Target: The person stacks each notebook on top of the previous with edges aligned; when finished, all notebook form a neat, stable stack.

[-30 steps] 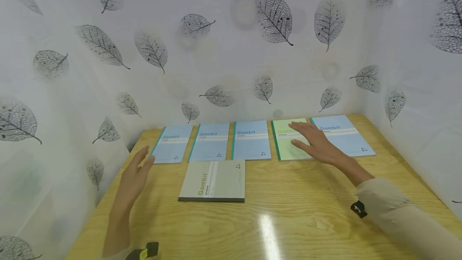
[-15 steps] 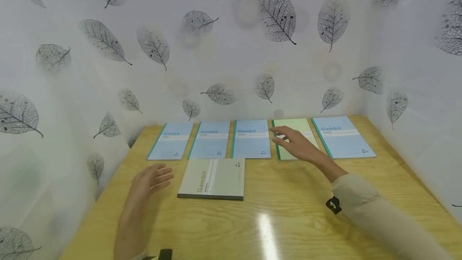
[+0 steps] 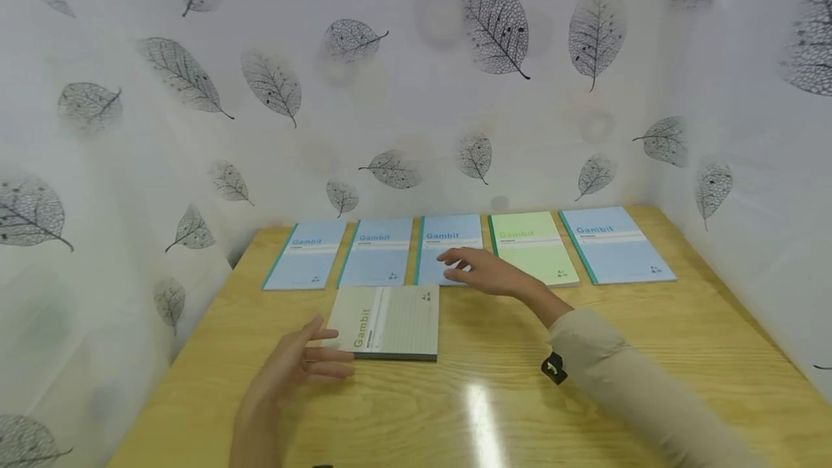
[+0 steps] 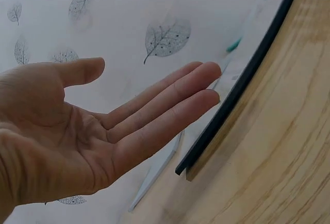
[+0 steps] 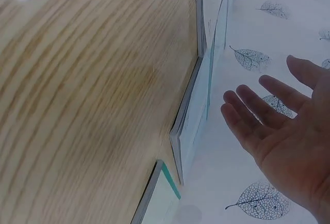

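Note:
A cream notebook (image 3: 390, 322) with a dark spine lies sideways on the wooden table, its spine toward the person. My left hand (image 3: 292, 367) hovers by its left end, fingers extended and overlapping the notebook's corner in the head view. In the left wrist view the palm (image 4: 67, 136) and straight fingers hold nothing, close to the dark spine (image 4: 242, 79). My right hand (image 3: 481, 271) is over the lower part of a blue notebook (image 3: 450, 228), the middle one of the back row. The right wrist view shows its fingers (image 5: 263, 105) relaxed, with nothing in them.
Along the back of the table (image 3: 520, 396) lie two more blue notebooks (image 3: 305, 255) (image 3: 375, 255) to the left. A green notebook (image 3: 536, 251) and another blue notebook (image 3: 614, 244) lie to the right. A leaf-patterned white curtain (image 3: 416, 92) surrounds the table.
My right hand has moved left from over the green notebook to over the middle blue one. My left hand has come right and nearer the person, up to the cream notebook. The notebooks have stayed put.

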Motion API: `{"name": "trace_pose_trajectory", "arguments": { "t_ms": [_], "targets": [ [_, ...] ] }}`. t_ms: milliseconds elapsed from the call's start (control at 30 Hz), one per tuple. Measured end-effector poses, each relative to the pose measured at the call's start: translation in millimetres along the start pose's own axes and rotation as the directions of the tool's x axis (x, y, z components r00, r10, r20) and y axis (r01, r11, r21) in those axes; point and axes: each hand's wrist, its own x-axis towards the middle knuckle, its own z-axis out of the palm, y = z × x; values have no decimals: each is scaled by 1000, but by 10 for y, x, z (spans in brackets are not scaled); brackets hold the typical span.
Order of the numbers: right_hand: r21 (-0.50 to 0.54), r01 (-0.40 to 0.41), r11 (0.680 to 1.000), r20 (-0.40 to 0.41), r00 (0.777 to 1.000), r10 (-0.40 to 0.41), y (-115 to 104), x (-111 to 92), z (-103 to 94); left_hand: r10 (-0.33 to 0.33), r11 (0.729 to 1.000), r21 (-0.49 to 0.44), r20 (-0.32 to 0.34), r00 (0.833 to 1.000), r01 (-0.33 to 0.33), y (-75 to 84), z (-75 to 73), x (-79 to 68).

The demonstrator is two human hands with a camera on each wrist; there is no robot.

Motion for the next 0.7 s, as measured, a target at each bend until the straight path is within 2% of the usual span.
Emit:
{"name": "trace_pose_trajectory", "arguments": {
  "t_ms": [167,400,700],
  "targets": [
    [-1,-4,1000,51,999,4,-36,92,97,-42,999,-29,40,998,43,-58,76,44],
    [27,0,1000,86,996,-2,-58,229,233,-49,997,-53,27,998,51,-115,205,86],
    [58,-60,997,72,996,55,-67,440,411,-48,995,-86,40,998,51,-152,285,102]
  ]
}}
